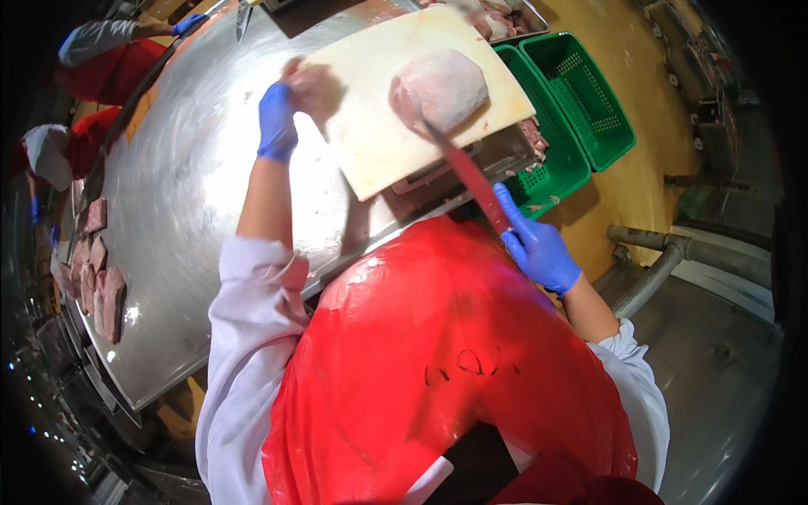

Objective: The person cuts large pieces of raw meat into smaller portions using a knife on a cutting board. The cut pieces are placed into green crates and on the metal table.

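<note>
Head view: knife [465, 173] points up-left, its long axis diagonal.

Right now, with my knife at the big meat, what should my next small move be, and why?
Probably set the small meat piece down on the steel table, freeing your left hand: it seems to hold that piece, while your right hand has the knife at the large meat piece, which no hand steadies.
</note>
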`<action>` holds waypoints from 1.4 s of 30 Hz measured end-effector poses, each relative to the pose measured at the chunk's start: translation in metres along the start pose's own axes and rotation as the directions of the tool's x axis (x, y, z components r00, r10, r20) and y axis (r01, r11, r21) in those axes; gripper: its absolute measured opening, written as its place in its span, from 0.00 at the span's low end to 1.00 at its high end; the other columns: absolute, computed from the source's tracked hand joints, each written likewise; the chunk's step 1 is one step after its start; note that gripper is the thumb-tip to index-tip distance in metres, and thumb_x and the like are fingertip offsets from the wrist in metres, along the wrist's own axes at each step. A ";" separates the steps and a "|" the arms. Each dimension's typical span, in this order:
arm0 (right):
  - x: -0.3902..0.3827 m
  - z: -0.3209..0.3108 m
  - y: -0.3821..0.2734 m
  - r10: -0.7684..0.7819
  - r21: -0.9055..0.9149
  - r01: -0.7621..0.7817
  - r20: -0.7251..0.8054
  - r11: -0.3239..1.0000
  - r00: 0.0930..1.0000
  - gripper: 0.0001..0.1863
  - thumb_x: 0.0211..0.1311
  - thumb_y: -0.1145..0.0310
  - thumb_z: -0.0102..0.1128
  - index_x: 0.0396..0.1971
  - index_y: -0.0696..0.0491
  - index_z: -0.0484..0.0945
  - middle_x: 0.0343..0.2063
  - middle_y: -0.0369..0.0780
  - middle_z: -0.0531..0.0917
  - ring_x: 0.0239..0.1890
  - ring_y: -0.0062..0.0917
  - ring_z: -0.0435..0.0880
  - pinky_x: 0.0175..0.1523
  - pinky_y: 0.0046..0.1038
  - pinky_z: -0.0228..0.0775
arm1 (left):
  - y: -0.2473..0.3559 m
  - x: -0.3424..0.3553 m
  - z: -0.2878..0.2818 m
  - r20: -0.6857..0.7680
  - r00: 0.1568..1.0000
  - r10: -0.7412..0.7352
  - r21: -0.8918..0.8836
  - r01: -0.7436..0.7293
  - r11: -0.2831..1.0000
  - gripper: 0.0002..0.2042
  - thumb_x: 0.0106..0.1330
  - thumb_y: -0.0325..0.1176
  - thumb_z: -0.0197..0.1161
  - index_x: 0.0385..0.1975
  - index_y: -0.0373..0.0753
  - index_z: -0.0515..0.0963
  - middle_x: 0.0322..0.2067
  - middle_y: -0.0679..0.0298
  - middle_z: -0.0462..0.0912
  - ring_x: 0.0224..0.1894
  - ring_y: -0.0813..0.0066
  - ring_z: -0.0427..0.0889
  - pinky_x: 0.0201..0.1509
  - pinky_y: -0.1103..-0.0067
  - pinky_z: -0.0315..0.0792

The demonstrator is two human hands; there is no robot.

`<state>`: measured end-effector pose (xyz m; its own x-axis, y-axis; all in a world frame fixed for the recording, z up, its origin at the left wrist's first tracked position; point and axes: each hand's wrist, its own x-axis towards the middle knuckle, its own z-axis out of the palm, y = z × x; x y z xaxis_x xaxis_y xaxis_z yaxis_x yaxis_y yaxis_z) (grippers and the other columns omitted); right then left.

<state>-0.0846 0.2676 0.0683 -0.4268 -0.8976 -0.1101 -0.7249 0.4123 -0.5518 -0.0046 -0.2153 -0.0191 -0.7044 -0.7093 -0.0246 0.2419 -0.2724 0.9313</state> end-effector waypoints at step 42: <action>0.096 -0.021 0.148 0.063 0.710 0.096 -0.194 0.698 0.979 0.35 0.69 0.71 0.61 0.72 0.56 0.56 0.30 0.42 0.85 0.24 0.19 0.83 0.25 0.24 0.75 | -0.047 -0.189 0.191 0.244 0.798 0.551 0.947 -0.318 0.040 0.34 0.55 0.40 0.74 0.61 0.35 0.68 0.59 0.48 0.71 0.60 0.45 0.71 0.63 0.58 0.66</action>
<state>-0.2442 0.2461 -0.0069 -0.5687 -0.8224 0.0177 -0.1627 0.0913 -0.9825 -0.0106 0.0555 0.0116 -0.5918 -0.5574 0.5824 -0.3986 0.8303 0.3896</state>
